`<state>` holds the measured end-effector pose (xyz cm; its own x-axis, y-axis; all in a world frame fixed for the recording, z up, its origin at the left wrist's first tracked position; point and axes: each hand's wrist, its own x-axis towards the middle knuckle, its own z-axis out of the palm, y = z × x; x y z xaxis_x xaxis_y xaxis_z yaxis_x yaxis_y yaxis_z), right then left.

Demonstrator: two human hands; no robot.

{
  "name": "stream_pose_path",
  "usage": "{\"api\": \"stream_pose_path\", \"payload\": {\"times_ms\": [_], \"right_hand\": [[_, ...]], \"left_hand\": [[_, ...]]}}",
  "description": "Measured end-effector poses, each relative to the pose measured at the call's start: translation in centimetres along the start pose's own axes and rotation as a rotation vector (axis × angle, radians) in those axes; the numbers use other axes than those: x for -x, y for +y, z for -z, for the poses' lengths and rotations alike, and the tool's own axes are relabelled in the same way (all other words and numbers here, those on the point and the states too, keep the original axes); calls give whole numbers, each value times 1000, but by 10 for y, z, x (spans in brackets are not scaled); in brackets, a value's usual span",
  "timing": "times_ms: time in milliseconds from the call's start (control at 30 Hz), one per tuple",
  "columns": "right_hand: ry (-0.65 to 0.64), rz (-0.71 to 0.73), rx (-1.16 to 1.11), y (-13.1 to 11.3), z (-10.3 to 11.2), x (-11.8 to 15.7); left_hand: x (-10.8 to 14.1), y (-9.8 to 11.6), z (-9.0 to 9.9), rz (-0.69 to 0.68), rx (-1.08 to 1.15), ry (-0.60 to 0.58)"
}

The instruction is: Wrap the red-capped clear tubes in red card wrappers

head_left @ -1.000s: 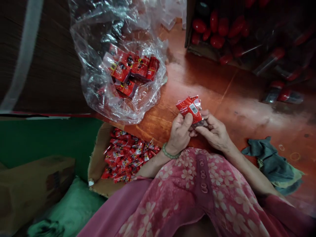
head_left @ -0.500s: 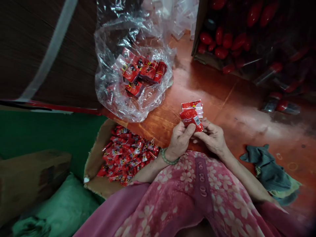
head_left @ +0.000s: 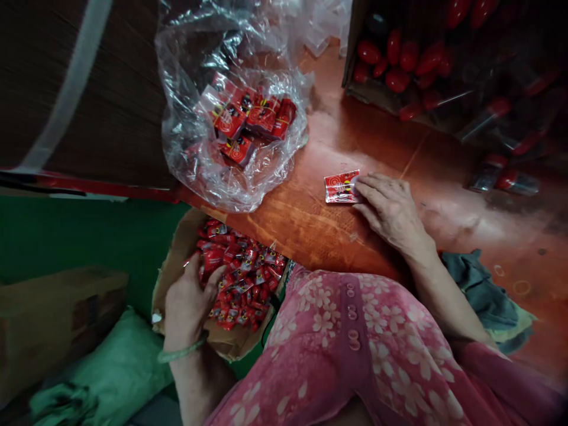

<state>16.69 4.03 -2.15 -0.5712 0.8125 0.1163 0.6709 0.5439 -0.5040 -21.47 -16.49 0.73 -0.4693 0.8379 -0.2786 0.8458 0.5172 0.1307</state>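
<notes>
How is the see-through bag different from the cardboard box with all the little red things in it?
The bag is clear plastic, while the cardboard box is brown and not see-through.
The bag lies on the table; the box sits beside the table's edge.
The bag holds red stacks; the box holds a loose jumble of red packets.
Both hold red things.
</notes>
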Motion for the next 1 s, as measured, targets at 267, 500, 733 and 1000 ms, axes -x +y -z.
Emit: {"api": "stream_pose_path", "payload": {"times_ms": [267,500,733,1000], "right_hand": [[38,57,88,7,-16,5],[72,108,173,3,-22,5],[-64,110,139,-7,-9,-3],[96,-328,388,60,67,45]], "left_hand": [[-28,129,-11,-554,335,288],[-71,227,-58,-1006,371,158],[-88,231,-60,-1047,333,222],[-88,235,-54,-1074,283,272]]}}
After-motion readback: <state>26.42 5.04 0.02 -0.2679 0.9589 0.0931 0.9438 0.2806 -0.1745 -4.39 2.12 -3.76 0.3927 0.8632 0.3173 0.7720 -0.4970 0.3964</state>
